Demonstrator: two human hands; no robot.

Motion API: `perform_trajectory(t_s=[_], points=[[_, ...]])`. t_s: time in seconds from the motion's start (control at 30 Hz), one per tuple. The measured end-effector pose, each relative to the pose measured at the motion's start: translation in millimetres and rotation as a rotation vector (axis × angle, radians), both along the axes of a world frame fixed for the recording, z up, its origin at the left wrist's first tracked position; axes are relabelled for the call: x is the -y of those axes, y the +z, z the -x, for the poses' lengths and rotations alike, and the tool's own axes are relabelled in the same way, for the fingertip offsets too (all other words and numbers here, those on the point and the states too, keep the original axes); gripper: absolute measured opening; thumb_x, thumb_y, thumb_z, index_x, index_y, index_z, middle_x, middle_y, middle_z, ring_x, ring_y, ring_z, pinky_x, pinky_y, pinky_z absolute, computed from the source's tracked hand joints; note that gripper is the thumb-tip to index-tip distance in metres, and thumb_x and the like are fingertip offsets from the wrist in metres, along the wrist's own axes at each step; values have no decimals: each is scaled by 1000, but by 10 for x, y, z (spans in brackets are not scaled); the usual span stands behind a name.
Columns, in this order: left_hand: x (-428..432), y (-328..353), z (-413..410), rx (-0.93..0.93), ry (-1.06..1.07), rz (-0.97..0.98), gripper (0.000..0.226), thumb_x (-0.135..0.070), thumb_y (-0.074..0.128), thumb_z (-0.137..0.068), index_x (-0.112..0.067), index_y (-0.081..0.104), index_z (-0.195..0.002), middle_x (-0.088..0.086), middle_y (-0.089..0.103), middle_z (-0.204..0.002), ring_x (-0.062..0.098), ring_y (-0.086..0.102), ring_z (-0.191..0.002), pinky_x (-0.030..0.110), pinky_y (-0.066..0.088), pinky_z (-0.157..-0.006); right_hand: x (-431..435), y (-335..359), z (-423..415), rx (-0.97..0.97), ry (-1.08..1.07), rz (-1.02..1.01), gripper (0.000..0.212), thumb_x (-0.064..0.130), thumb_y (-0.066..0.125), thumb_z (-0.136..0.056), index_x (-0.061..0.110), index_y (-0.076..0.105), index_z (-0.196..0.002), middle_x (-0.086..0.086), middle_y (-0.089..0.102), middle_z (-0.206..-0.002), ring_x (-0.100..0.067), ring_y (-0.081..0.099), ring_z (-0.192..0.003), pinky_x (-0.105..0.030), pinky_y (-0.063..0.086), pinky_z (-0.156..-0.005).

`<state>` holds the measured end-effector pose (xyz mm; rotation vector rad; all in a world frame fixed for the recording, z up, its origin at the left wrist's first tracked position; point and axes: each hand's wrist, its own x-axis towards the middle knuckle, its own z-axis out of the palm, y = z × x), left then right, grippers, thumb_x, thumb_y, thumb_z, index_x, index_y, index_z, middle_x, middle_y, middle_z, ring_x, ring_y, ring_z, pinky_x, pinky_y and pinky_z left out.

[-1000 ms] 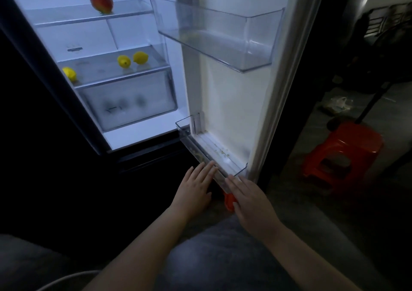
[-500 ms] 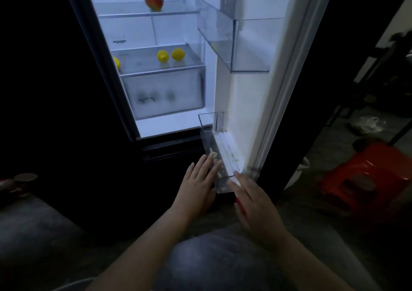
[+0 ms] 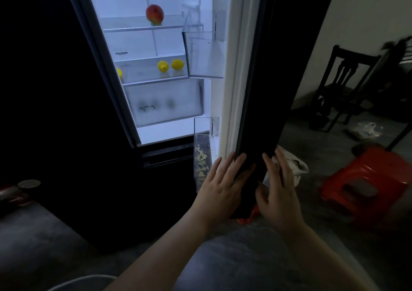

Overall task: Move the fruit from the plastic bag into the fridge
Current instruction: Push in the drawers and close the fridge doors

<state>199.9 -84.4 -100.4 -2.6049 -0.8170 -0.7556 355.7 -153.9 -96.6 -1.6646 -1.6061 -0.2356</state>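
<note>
Dark fridge door [image 3: 258,90] edge flanked by both hands: left hand [image 3: 219,187] flat, fingers spread; right hand [image 3: 277,187] likewise spread, nothing gripped. Red-yellow mango [image 3: 154,14] seen on upper glass shelf [image 3: 124,26], yellow lemons [image 3: 170,65] below. White plastic bag [image 3: 294,165] behind door.

Room dim; my only strong light is the fridge interior [image 3: 156,45], cold blue-white. Door edge [image 3: 256,90] and floor sink into shadow. Frame edges bow, far corner blurs.
</note>
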Motion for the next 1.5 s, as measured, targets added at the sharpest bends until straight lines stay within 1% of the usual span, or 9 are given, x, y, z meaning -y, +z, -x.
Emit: perform_trajectory(t_s=[0.2, 0.4, 0.63, 0.77, 0.9, 1.03, 1.17, 1.37, 1.5], points=[[-37, -21, 188, 24, 81, -40, 63, -23, 49, -83, -18, 34, -144, 6, 23, -151, 27, 26, -140, 48, 28, -111, -67, 9, 174, 22, 35, 9, 77, 4, 69, -77, 14, 31, -143, -12, 17, -154, -22, 19, -141, -33, 21, -107], [-119, -77, 472, 67, 179, -65, 66, -20, 54, -81, -19, 32, -143, 7, 24, -151, 28, 29, -138, 46, 25, -113, -225, -5, 396, 40, 146, -38, 72, 4, 68, -78, 10, 34, -142, -12, 19, -153, -10, 9, -145, -17, 11, -115], [-208, -49, 879, 111, 353, 43, 65, -25, 45, -86, -23, 24, -147, 10, 18, -154, 27, 27, -139, 44, 24, -114, -523, 24, 764, 93, 372, -2, 62, 11, 53, -86, 11, 30, -144, -10, 16, -155, -17, 15, -144, -22, 13, -117], [-312, 26, 1146, 108, 405, 140, 69, -25, 50, -84, -19, 23, -148, 9, 18, -154, 26, 25, -140, 41, 26, -113, -763, 82, 1019, 116, 465, 65, 72, 7, 62, -80, 11, 30, -145, -8, 16, -156, -11, 8, -145, -19, 9, -116], [-418, 119, 1325, 119, 391, 202, 64, -29, 50, -88, -14, 27, -146, 8, 22, -154, 24, 28, -138, 39, 29, -113, -1066, 148, 1200, 163, 559, 127, 73, 16, 59, -84, 14, 23, -148, -2, 13, -158, -12, 12, -145, -20, 10, -117], [-673, 192, 1449, 131, 468, 232, 70, -28, 60, -85, -12, 29, -146, 11, 23, -154, 23, 27, -138, 35, 24, -114, -1429, 224, 1280, 184, 508, 158, 81, 13, 63, -84, 15, 16, -150, 0, 9, -158, -12, 9, -145, -26, 15, -116], [-1018, 223, 1609, 124, 611, 274, 75, -29, 63, -83, -8, 27, -146, 11, 21, -155, 23, 22, -139, 34, 18, -113, -1796, 343, 1351, 249, 439, 185, 72, 26, 48, -88, 15, 15, -151, -6, 5, -159, -20, 9, -146, -35, 22, -114], [-1459, 253, 1782, 69, 657, 241, 77, -29, 63, -83, -15, 25, -148, 17, 22, -153, 28, 23, -139, 39, 26, -111, -2270, 412, 1530, 378, 393, 214, 75, 27, 54, -89, 15, 14, -151, -10, 5, -158, -25, 7, -146, -38, 23, -113], [-1629, 223, 1845, 81, 636, 170, 66, -29, 49, -84, -20, 30, -146, 19, 25, -150, 30, 23, -136, 43, 31, -108, -2410, 373, 1597, 393, 347, 195, 74, 26, 56, -87, 15, 19, -150, -13, 12, -156, -27, 15, -143, -38, 23, -111]])
